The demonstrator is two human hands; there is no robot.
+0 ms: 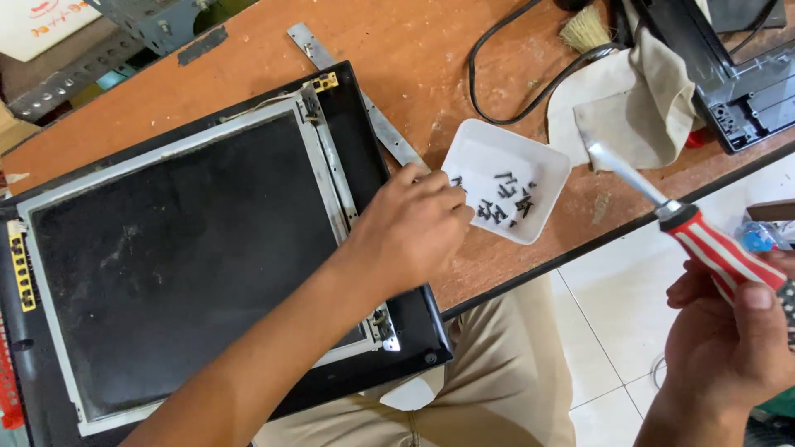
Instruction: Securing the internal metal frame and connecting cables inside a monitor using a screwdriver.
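Note:
My left hand (pixel 414 228) reaches across the right edge of an opened laptop screen panel (pixel 166 248), its fingertips bunched together at the rim of a small white square dish (pixel 476 149) that holds several small black screws (pixel 509 199). Whether the fingers pinch a screw is hidden. My right hand (pixel 729 331) is off the table edge at the right, gripping a screwdriver (pixel 704 236) with a red and white striped handle. Its metal shaft points up and left over the table.
The panel lies in a black lid frame (pixel 364 124) on a brown wooden table (pixel 414 50). A metal strip (pixel 373 108), a black cable (pixel 505 66), a beige cloth (pixel 638 99), a small brush (pixel 584 29) and a black plastic casing (pixel 745 91) lie nearby. White floor tiles (pixel 613 331) show below.

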